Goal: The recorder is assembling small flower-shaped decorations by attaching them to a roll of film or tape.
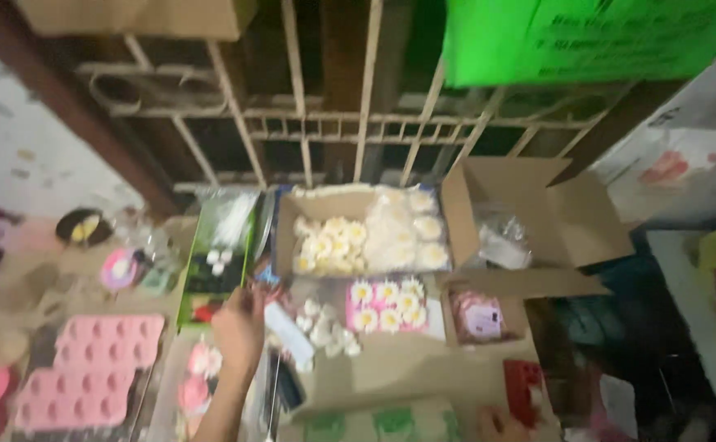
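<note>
One hand (239,327) seen lower centre, grip state indeterminable through blur, white packet (288,334) just beside, pink mould (92,368) lower left, flower box (364,232) above.

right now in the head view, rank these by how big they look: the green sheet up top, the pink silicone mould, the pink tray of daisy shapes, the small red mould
1. green sheet
2. pink silicone mould
3. pink tray of daisy shapes
4. small red mould

The sheet hangs higher up, perhaps at a different distance from the camera, so its lead is unsure. The view is blurred.
</note>
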